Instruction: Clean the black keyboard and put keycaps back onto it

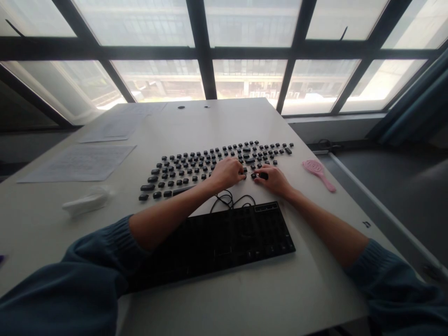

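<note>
Many loose black keycaps (180, 181) are laid out in slanting rows on the white table (224, 123). My left hand (227, 172) rests over the right part of these rows, fingers bent down among the caps; what its fingertips touch is hidden. Close to its right, my right hand (273, 179) has its thumb and fingers curled around a small black piece, beside a single keycap (254, 176). Nearer to me lies a black keyboard base (224, 238) with its keycaps off, partly covered by my left forearm. A black cable (224, 201) is coiled behind it.
A pink hairbrush (317, 170) lies near the right table edge. On the left are printed sheets (79, 163) and a crumpled white tissue or bag (87, 201). Large windows (250, 77) stand behind the table, with a dark curtain (416, 102) at the right.
</note>
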A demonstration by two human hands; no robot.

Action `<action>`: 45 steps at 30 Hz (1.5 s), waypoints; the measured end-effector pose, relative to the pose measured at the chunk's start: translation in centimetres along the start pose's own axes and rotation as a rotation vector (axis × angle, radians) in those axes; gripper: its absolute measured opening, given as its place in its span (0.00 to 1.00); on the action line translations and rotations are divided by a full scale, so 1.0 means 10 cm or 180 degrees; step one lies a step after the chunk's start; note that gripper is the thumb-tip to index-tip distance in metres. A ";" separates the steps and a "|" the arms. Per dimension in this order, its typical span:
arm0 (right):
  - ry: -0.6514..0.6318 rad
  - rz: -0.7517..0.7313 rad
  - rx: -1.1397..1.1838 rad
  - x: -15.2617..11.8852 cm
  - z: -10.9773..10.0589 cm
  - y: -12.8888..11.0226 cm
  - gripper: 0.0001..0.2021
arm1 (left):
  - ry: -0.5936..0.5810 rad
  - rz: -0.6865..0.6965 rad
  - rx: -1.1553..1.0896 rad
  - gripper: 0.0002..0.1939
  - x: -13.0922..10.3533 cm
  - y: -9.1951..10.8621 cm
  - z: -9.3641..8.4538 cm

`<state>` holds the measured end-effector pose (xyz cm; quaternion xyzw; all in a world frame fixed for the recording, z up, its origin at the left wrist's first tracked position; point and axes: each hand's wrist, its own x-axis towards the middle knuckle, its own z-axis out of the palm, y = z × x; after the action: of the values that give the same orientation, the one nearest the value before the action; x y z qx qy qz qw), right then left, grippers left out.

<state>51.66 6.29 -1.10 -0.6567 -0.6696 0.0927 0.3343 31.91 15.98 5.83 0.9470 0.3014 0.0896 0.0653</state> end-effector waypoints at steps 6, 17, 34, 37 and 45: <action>0.0020 0.0007 -0.0041 0.00 0.01 -0.01 0.13 | 0.0004 -0.0074 0.0082 0.08 -0.02 0.00 -0.01; 0.0013 -0.0096 -0.0090 0.05 0.04 -0.12 0.10 | -0.0069 -0.0156 0.0092 0.10 -0.04 -0.02 0.02; 0.0176 0.0114 -0.0257 0.03 0.06 -0.19 0.14 | 0.0747 0.0070 -0.0483 0.15 -0.97 -0.03 -0.55; 0.0180 0.0170 -0.0341 0.03 0.08 -0.21 0.13 | 0.0836 -0.0049 -0.0663 0.16 -1.29 -0.10 -0.58; 0.0070 0.0104 -0.0364 0.04 0.07 -0.17 0.11 | 0.0880 -0.0407 -0.0968 0.16 -1.83 -0.17 -0.58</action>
<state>49.85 6.70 -0.55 -0.6865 -0.6594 0.0525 0.3021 15.11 7.10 8.76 0.8840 0.3499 0.2588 0.1710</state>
